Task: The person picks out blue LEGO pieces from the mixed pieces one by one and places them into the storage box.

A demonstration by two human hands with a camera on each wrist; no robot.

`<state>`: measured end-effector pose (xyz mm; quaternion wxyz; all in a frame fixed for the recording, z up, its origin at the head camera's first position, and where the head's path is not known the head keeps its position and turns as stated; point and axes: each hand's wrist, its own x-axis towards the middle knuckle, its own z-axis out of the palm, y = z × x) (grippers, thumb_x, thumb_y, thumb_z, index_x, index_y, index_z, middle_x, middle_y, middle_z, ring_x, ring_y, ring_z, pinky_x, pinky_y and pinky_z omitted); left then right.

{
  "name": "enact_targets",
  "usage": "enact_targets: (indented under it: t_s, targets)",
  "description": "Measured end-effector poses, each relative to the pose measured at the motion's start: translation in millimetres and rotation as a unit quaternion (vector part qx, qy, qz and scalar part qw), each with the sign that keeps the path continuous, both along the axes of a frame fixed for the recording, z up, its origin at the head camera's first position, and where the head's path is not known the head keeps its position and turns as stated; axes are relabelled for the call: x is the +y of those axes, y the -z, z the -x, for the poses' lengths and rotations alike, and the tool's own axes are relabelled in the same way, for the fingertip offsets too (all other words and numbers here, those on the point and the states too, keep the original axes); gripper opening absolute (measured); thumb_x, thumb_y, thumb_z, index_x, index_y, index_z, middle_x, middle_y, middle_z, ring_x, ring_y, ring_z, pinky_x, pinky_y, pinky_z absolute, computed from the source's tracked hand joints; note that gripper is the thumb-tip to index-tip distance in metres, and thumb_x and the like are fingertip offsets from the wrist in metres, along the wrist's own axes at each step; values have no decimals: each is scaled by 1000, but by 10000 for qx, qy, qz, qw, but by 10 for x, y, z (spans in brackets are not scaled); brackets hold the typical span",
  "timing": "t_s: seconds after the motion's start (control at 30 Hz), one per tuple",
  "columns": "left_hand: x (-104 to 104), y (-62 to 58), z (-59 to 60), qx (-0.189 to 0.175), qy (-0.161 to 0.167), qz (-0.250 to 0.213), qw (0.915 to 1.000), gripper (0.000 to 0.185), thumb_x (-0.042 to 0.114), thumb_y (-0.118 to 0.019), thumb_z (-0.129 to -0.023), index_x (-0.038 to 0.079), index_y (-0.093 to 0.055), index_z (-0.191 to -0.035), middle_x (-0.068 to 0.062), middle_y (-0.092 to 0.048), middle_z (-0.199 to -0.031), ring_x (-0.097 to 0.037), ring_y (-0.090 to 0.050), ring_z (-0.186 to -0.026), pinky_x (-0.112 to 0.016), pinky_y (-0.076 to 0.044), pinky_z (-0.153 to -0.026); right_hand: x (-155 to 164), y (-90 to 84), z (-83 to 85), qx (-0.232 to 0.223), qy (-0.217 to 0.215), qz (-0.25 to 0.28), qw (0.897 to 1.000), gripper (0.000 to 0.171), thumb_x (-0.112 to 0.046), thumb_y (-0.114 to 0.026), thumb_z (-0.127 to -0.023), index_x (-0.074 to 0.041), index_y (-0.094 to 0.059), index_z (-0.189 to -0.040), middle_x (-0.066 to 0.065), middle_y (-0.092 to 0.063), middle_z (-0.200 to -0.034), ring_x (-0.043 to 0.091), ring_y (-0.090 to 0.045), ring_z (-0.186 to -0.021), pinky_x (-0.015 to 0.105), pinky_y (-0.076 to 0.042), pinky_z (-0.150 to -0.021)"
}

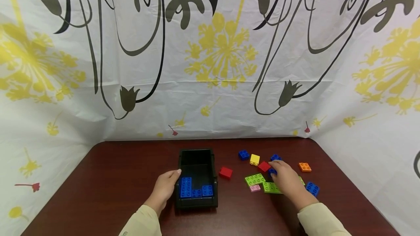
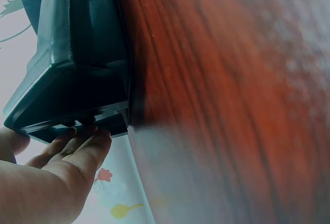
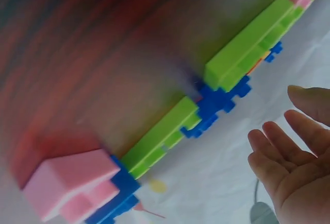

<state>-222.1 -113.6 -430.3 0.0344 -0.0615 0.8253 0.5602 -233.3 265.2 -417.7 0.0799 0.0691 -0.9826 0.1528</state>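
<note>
My left hand point(image 1: 164, 188) holds the left side of a black plastic bin point(image 1: 197, 203), thumb at the rim and fingers against the outer wall point(image 2: 87, 136). Inside the bin lie a long blue brick point(image 1: 186, 187) and two smaller blue bricks point(image 1: 207, 191) along its near end. Over the loose toy bricks on the right reaches my right hand point(image 1: 285, 179), thumb and fingers apart with nothing between them point(image 3: 296, 167). Nearest its fingertips are a blue brick point(image 1: 272, 171), partly hidden, and a red brick point(image 1: 264, 166). A green brick point(image 1: 271, 188) lies partly under the hand.
Another red brick point(image 1: 225, 172) lies right of the bin. Around the pile are a yellow brick point(image 1: 254, 160), a green brick point(image 1: 255, 180), a pink brick point(image 1: 255, 188), an orange brick point(image 1: 304, 167) and several blue ones. A patterned cloth point(image 1: 210, 112) hangs behind the dark table point(image 1: 131, 166).
</note>
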Motion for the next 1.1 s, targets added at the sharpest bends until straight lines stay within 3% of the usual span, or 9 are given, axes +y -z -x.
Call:
enact_targets:
  t_s: [0.73,1.1]
  targets:
    - [7,-6,-5,25,-52,-11,10000,57,39,-43,-103,-6,-48,-137,-28,-47,-139,-47,-42,-129,-60,-39,-101,95,44,167,-930,-11,-419,9948,42,-9,-70,-87,5,-60,-125,28,-55,-128,47,-52,-117,60,-46,-91]
    - [3,1,-1,28,-77,22,10000,56,39,-42,-103,-6,-49,-137,-27,-48,-139,-47,-42,-129,-60,-39,-102,74,49,220,-1215,70,-412,9917,38,-6,-71,-86,7,-62,-120,22,-64,-113,41,-61,-103,56,-50,-88]
